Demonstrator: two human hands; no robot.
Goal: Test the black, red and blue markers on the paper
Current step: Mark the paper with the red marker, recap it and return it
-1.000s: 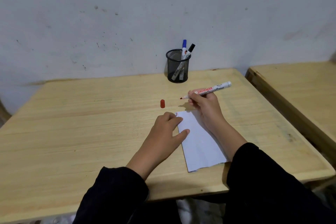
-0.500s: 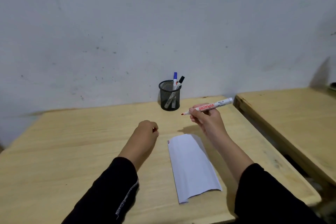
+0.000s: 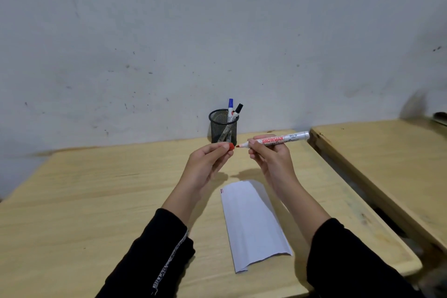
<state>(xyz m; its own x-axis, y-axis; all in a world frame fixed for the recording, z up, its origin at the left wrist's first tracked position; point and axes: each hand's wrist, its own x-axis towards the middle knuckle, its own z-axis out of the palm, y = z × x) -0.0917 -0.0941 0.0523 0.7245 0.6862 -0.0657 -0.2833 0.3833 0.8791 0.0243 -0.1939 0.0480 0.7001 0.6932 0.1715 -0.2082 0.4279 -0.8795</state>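
Right hand (image 3: 271, 155) fingers clamp red marker (image 3: 278, 140), tip left, above table (image 3: 96, 201). Left hand (image 3: 208, 162) fingers pinch red cap (image 3: 231, 146) just beside tip. Paper (image 3: 251, 220) near; blue marker (image 3: 230, 105), black marker (image 3: 238, 110) in far cup (image 3: 222, 128).

Your left hand (image 3: 208, 164) now raised off the surface (image 3: 96, 201), the red cap (image 3: 231, 146) pinched in it, no longer lying there, your right hand (image 3: 271, 155) lifted higher, the red marker (image 3: 275, 141) tip now just beside the cap, the paper (image 3: 251, 220) released.
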